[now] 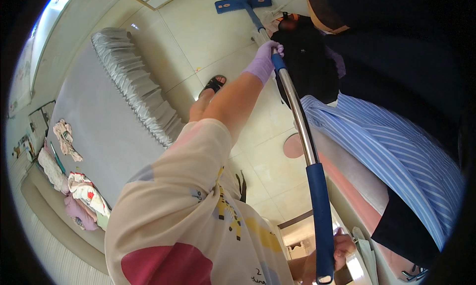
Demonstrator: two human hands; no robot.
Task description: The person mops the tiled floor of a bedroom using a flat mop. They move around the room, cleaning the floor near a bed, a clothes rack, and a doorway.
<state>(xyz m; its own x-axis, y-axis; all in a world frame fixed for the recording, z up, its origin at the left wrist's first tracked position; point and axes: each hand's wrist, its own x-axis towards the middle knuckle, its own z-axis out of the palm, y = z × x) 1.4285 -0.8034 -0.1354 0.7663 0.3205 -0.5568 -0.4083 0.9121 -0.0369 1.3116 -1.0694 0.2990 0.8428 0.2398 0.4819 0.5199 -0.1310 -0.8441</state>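
A flat mop with a blue head (243, 4) and a steel pole (297, 110) stretches from the top of the view to the lower right. My left hand (268, 58), in a purple glove, is closed round the pole near a blue collar. The mop head lies over the pale tiled floor (186, 36), its pad side hidden. Down at the lower right, my right hand (343, 249) looks bare and curled. It sits partly behind the mop's blue grip (320, 218), so whether it grasps the handle is unclear.
To the left stands a bed with a grey sheet (100, 110), a ruffled skirt (137, 77) and rumpled cloths (87, 188). A blue striped garment (379, 132) and a black garment (305, 62) hang on the right. A round pink object (293, 145) sits beside the pole. My sandalled foot (214, 85) shows on the tiles.
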